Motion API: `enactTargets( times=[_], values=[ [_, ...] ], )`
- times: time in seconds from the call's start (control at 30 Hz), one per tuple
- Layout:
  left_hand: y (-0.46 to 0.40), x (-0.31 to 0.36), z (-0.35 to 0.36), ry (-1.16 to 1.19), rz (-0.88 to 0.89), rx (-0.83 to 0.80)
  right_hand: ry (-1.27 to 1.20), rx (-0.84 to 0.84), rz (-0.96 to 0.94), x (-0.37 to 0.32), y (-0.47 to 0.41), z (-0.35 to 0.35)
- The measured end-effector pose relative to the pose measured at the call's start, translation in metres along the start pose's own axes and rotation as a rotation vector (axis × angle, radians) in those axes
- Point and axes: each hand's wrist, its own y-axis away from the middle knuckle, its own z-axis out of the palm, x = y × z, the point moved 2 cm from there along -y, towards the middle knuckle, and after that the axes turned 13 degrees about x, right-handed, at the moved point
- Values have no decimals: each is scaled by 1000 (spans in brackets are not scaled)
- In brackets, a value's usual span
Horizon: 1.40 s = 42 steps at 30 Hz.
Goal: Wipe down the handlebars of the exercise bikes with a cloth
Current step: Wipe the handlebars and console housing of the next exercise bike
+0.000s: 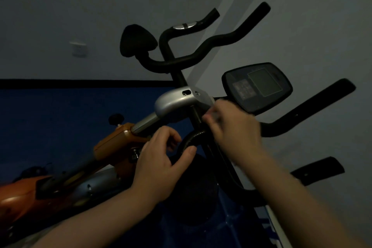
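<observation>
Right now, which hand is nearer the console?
Right. The right hand is just below and left of the console, nearly touching its lower edge. The left hand is lower and farther left, by the curved bar.

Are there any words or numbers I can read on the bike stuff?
None can be read.
Console: its screen is dark, and the reddish button patch beside it is too blurred to read.
Silver cap on the far handlebar: no legible marks.
Wall switch: nothing legible.

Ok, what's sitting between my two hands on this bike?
In the head view, a curved black handlebar tube lies between the left hand and right hand; the left thumb touches it.
</observation>
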Motion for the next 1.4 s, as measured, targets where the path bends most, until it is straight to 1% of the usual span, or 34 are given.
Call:
enactTargets(
  times=[0.07, 0.1, 0.13, 0.17, 0.23, 0.27, 0.3, 0.33, 0.4, 0.43, 0.47, 0.53, 0.57, 0.6, 0.63, 0.67, 0.7, 0.77, 0.83, 0.87, 0.9, 0.93, 0.97, 1.0, 1.03, 1.07, 1.17, 1.2, 1.23, 1.27, 1.3, 1.33, 1.37, 1.4],
  values=[
    [0, -1, 0, 46, -10, -13, -184, -161, -132, -31, 15, 6],
    [0, -2, -1, 63, -14, -17, -249, -253, -165, -36, 16, 6],
    [0, -2, -1, 70, -16, -15, -248, -312, -175, -33, 11, 4],
    [0, -3, -1, 67, -15, -9, -197, -308, -161, -25, 1, 3],
    [1, -3, -2, 56, -15, 5, -71, -183, -87, -6, -14, -1],
    [2, -2, -2, 56, -17, 10, -81, -127, -31, -2, -15, -2],
    [2, -1, -2, 58, -19, 15, -141, -117, -10, -4, -11, 0],
    [3, -1, -2, 62, -22, 20, -228, -167, -23, -13, -4, 3],
    [3, 0, -3, 71, -31, 21, -386, -327, -69, -35, 11, 8],
    [3, 0, -2, 68, -33, 16, -404, -362, -82, -36, 12, 9],
    [3, 0, -2, 62, -34, 13, -364, -350, -88, -30, 8, 8],
    [2, -1, -3, 48, -23, 17, -165, -175, -80, -6, -5, 4],
    [1, -2, -3, 40, -17, 12, -69, -57, -1, 10, -10, -2],
    [1, -1, -2, 38, -15, -2, -23, 52, 131, 22, -10, -6],
    [0, 0, -2, 50, -17, -20, -8, 140, 251, 27, -5, -7],
    [-3, 3, -1, 79, -27, -37, -8, 179, 305, 23, 2, -3],
    [-9, 7, 0, 123, -48, -48, -26, 165, 285, 11, 10, 5],
    [-26, 16, 1, 225, -83, -37, -134, 67, 133, -20, 26, 15],
    [-50, 25, 2, 279, -87, -3, -212, 15, 74, -14, 22, 6],
    [-61, 29, 5, 278, -92, -6, -163, 45, 82, 2, 16, -2],
    [-72, 31, 10, 265, -97, -28, -60, 108, 124, 20, 9, -11],
    [-80, 32, 18, 253, -106, -69, 51, 194, 220, 40, 4, -21],
    [-84, 33, 29, 247, -121, -125, 128, 279, 367, 56, 4, -28],
    [-86, 34, 41, 240, -136, -187, 150, 344, 488, 62, 8, -27],
    [-86, 35, 53, 224, -139, -236, 128, 368, 542, 55, 13, -20],
    [-86, 35, 63, 203, -127, -266, 62, 347, 527, 40, 19, -9],
    [-81, 30, 78, 204, -84, -274, -172, 165, 312, -9, 34, 12],
    [-81, 29, 79, 226, -77, -267, -179, 128, 246, -6, 33, 8],
    [-81, 27, 79, 246, -77, -259, -112, 137, 206, 7, 29, 0],
    [-81, 25, 79, 260, -86, -249, -16, 186, 228, 23, 24, -9],
    [-81, 24, 78, 264, -104, -239, 93, 275, 322, 43, 21, -19],
    [-81, 22, 78, 265, -123, -232, 159, 380, 480, 59, 20, -29],
    [-80, 21, 78, 264, -138, -231, 166, 466, 619, 66, 22, -31],
    [-80, 21, 78, 269, -148, -236, 138, 505, 686, 61, 23, -25]
  ],
)
